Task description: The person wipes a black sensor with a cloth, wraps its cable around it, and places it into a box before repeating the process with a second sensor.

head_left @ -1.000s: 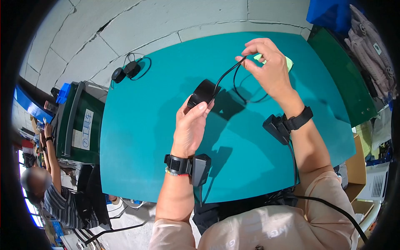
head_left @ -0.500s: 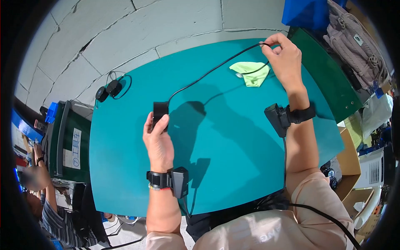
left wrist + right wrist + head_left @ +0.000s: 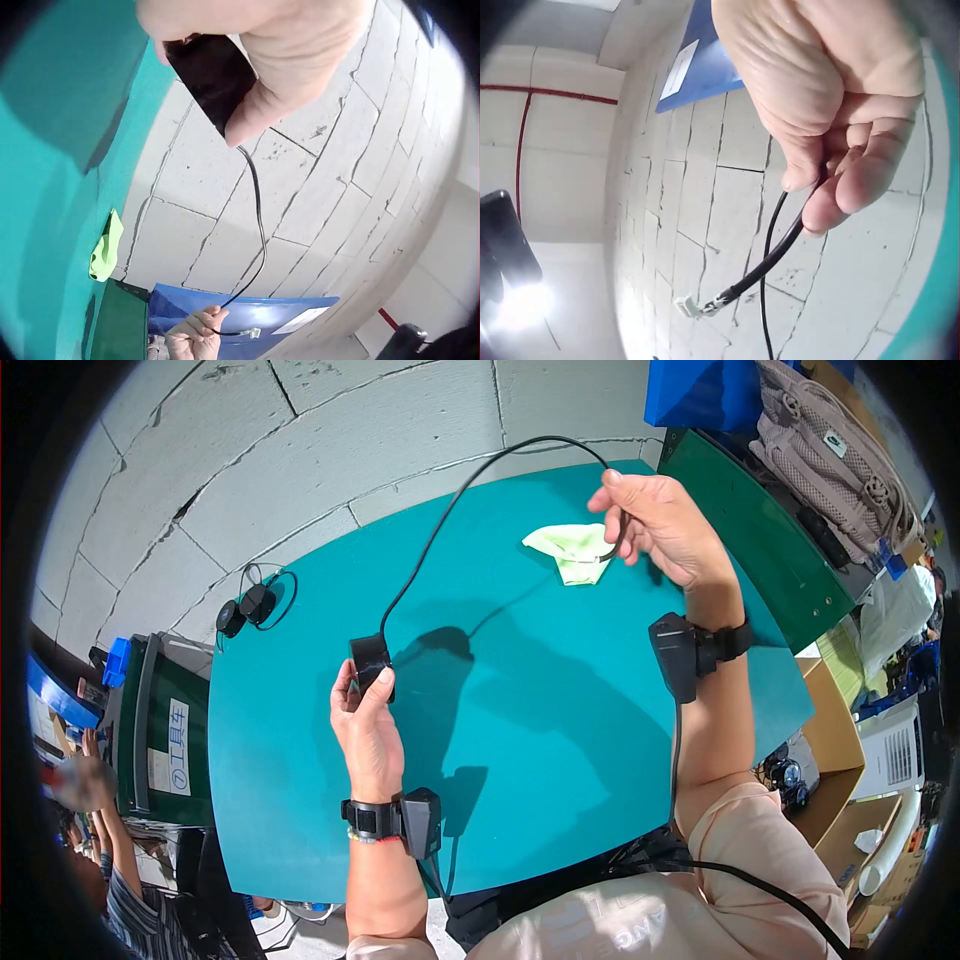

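My left hand (image 3: 372, 745) holds a black, short drum-shaped device (image 3: 368, 652) upright between thumb and fingers, above the table's left half. A thin black cable (image 3: 430, 545) leaves the device and arches up and across to my right hand (image 3: 668, 525). In the right wrist view the thumb and fingers pinch this cable near its free end. A small white connector (image 3: 688, 306) sticks out there past a short bare stretch of wires. From the head, the cable's end overlaps a light green cloth (image 3: 565, 545) on the table.
Two similar black round devices (image 3: 257, 603) with a looped cable lie at the far left of the green table (image 3: 560, 790). A block wall (image 3: 400, 420) stands behind. Dark green cabinets flank both sides, with a blue bin (image 3: 700, 395) and a bag (image 3: 820, 455) at right.
Both hands moved apart, drawing out the folded cable into one wide arch. The device turned more upright. Lately my right hand has rotated and come lower, swinging the connector end over the cloth.
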`<move>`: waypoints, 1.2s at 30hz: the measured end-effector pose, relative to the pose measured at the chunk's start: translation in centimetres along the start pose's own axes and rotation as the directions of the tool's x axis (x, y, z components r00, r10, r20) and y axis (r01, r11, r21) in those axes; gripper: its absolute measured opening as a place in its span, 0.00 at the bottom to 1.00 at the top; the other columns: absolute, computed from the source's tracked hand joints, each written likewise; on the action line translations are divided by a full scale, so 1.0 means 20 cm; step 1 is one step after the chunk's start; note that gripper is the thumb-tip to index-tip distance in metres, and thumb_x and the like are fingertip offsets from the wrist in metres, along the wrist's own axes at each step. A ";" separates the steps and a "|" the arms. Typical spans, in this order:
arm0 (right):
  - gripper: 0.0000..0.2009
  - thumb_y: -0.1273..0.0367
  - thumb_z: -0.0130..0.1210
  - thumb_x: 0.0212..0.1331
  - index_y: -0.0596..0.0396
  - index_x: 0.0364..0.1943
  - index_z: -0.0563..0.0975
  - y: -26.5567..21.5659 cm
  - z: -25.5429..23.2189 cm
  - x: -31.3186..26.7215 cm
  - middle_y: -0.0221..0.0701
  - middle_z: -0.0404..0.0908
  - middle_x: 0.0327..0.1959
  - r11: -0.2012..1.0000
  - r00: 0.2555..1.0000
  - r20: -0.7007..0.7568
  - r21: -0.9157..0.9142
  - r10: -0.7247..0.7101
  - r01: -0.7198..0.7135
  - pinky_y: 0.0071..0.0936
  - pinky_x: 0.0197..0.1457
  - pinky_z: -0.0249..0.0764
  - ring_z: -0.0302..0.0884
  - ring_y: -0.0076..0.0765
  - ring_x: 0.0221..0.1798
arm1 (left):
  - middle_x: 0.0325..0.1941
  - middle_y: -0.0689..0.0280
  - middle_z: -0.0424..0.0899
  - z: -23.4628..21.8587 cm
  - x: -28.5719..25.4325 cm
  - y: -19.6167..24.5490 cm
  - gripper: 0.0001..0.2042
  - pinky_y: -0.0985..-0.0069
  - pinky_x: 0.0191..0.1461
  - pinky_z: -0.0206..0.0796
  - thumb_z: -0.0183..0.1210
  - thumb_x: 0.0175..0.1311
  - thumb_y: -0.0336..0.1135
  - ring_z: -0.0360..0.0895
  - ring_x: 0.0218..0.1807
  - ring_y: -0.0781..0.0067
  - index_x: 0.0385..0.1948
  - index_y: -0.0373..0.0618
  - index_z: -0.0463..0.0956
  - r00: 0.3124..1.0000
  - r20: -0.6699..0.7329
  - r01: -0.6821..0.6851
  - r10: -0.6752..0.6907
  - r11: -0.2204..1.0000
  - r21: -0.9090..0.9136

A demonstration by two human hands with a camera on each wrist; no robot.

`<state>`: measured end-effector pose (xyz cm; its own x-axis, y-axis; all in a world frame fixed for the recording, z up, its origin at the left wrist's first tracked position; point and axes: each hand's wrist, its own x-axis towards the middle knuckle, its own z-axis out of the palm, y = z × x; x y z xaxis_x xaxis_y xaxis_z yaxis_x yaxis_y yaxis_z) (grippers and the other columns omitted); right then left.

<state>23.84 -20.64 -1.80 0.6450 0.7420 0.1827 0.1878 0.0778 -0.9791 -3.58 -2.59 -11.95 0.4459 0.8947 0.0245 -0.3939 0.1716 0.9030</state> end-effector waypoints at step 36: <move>0.26 0.68 0.68 0.45 0.64 0.46 0.67 0.25 0.70 -0.04 0.40 0.77 0.36 0.992 0.922 0.385 0.105 0.028 -0.074 0.23 0.30 0.73 0.77 0.28 0.32 | 0.60 0.58 0.68 0.07 -0.04 0.05 0.28 0.71 0.62 0.62 0.60 0.58 0.27 0.69 0.58 0.69 0.61 0.36 0.60 0.945 0.316 -0.084 0.080 0.996 -0.003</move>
<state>13.82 -11.55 -8.02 0.3150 0.9430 0.1070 0.0614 0.0922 -0.9938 -3.22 -3.78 -10.56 0.6441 0.7291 0.2313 -0.4323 0.0975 0.8964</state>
